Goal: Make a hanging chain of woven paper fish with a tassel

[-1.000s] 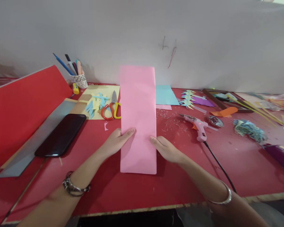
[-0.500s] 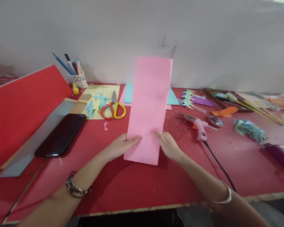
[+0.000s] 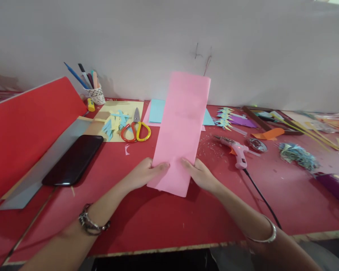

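Observation:
Both of my hands hold up a long pink sheet of paper (image 3: 183,116) over the red table, its top leaning a little to the right. My left hand (image 3: 144,174) pinches the lower left edge, thumb in front and fingers hidden behind. At the lower right edge my right hand (image 3: 203,176) grips the same way. Behind the pink paper, light blue paper (image 3: 157,111) is partly covered. To the left lie scissors (image 3: 136,128) with one red and one yellow handle. A pink glue gun (image 3: 237,150) with a black cord rests right of my right hand.
On the left are a black phone (image 3: 73,160), a red board (image 3: 31,124) and a pen cup (image 3: 96,95). Blue and yellow paper scraps (image 3: 115,122) lie on a cream sheet. Farther right are a brown tray (image 3: 288,128), an orange paper piece (image 3: 269,133) and a shredded bundle (image 3: 297,155).
The pink paper's top has tilted to the right and dropped slightly. My right thumb has slid a little inward on the paper, while both hands keep their hold.

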The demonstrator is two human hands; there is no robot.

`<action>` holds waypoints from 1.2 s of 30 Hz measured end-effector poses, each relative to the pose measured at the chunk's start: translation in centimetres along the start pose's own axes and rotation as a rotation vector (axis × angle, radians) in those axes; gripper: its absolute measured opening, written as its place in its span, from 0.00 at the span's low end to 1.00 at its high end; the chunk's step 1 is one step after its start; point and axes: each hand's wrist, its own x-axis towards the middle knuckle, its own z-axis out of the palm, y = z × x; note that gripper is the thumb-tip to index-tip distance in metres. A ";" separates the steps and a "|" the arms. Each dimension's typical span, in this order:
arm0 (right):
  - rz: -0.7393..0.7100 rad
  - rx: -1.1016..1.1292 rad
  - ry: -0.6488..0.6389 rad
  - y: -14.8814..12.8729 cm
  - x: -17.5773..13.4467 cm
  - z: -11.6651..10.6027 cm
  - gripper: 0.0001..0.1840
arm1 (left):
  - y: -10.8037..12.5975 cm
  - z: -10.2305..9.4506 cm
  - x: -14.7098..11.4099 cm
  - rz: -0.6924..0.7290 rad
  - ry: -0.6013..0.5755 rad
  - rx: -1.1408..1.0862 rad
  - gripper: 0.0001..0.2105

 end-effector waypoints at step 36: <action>-0.090 0.001 0.250 -0.8 1.0 -1.0 0.26 | 0.5 -3.1 -1.0 -0.013 -0.433 0.187 0.19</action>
